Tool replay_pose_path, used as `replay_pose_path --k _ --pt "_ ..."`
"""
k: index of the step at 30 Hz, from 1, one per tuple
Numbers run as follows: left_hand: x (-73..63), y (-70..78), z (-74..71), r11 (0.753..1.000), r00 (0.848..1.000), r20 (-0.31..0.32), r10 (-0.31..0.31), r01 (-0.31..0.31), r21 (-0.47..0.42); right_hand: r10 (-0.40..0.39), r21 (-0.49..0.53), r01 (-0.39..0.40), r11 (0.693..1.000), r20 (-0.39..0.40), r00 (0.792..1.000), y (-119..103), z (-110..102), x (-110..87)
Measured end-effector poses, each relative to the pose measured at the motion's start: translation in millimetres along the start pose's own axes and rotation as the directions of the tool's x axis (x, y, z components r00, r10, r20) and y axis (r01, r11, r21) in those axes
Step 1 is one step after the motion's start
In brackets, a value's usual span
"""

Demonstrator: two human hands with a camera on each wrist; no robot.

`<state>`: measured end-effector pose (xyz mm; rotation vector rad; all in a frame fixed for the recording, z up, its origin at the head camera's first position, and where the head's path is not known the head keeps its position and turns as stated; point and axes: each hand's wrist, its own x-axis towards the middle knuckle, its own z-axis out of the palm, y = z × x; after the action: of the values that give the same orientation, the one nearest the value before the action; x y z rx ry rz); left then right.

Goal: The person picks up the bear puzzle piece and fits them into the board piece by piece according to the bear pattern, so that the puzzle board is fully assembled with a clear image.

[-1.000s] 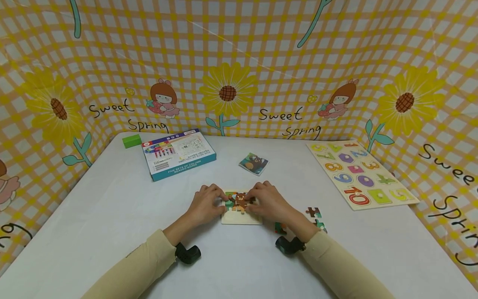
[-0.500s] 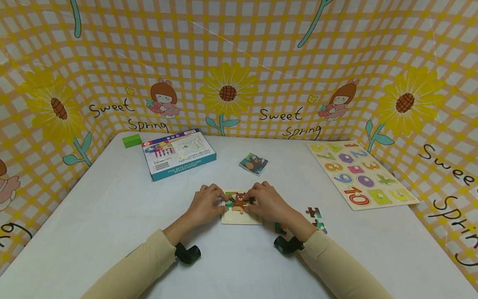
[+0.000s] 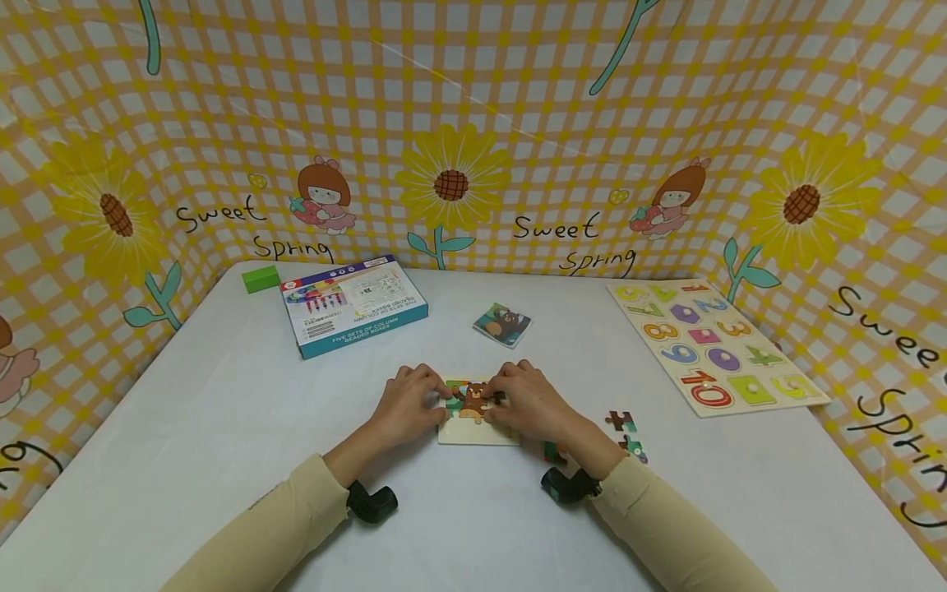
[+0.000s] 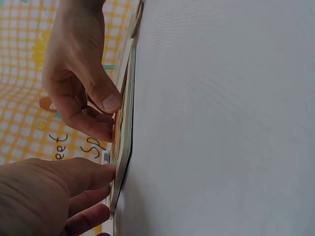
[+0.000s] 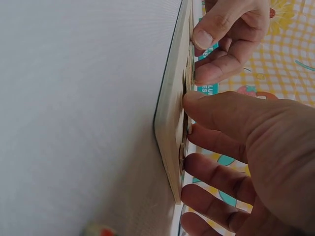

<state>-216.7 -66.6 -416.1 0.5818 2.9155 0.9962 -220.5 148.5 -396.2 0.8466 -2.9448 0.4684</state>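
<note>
A small wooden jigsaw board lies flat on the white table, its near strip bare wood. Joined bear puzzle pieces fill its far part. My left hand holds the board's left side, thumb and fingers on the edge and the pieces there. From the right, my right hand pinches a dark puzzle piece on the board between thumb and index finger. In the right wrist view that hand's other fingers spread along the board's far side. The right hand hides most of the board's right part.
Loose puzzle pieces lie right of the board, one partly behind the right wrist. Beyond it is a bear picture card. A boxed bead set and green block stand back left; a number board lies right.
The right hand and wrist have shifted slightly leftward, and the bear pieces sit closer together. The left hand stays in place.
</note>
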Motion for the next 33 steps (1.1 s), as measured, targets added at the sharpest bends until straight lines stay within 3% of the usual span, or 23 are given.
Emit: replay_pose_path --k 12,33 --pt "6.0 8.9 7.4 0.998 0.998 -0.022 0.057 -0.056 0.025 0.001 0.003 -0.001 1.000 -0.005 1.000 -0.1 -0.1 0.0" --pt "10.7 14.3 16.4 0.997 0.999 -0.022 0.043 -0.042 0.061 0.011 0.013 -0.011 1.000 0.002 1.000 0.6 1.4 -0.3"
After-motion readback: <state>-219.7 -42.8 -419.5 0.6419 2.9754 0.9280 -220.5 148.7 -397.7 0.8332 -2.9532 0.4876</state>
